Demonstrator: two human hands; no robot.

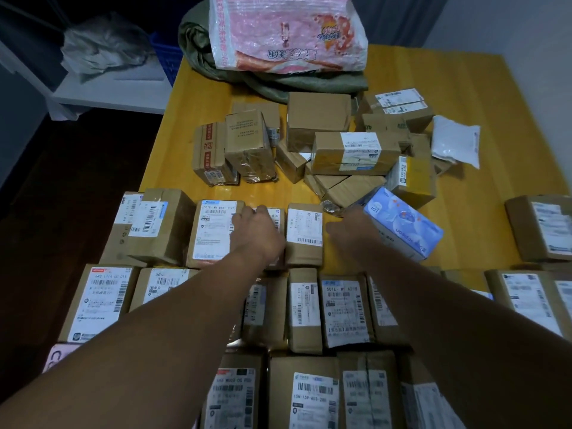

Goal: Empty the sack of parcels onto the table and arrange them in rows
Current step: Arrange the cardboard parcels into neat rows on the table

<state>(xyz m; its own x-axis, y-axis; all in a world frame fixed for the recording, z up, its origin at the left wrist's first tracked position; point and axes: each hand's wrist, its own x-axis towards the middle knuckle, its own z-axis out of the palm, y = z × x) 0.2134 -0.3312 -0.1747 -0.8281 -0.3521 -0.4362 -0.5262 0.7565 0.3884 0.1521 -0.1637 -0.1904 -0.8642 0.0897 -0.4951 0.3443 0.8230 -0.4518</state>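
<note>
Hiding a small parcel [275, 224] underneath, left hand [257, 233] presses down — right hand [353, 230] grips blue box [402, 224], fingers unseen.

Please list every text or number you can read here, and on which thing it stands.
"EDI": blue printed carton in the right hand.
"501E-": white label of brown cardboard parcel under the left hand.
"15N 159 403 280", uncertain: near brown parcel's label.
Other labels, pink bag print: too blurred.

Blue box [402, 224] — "EDI".
</note>
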